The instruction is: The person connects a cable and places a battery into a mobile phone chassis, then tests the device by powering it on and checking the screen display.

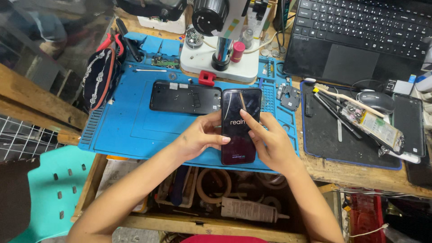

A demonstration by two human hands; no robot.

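We clamp the smartphone (pixel 240 126) by its edges — left hand (pixel 201 135) and right hand (pixel 270 141) fingers closed on it — since its glass looks slick, stiff and fragile.

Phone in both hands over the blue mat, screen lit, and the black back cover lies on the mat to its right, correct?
Not quite. In the head view, the black back cover lies to the left of the phone, not the right. The rest holds: left hand and right hand both hold the phone over the blue mat, its screen lit.
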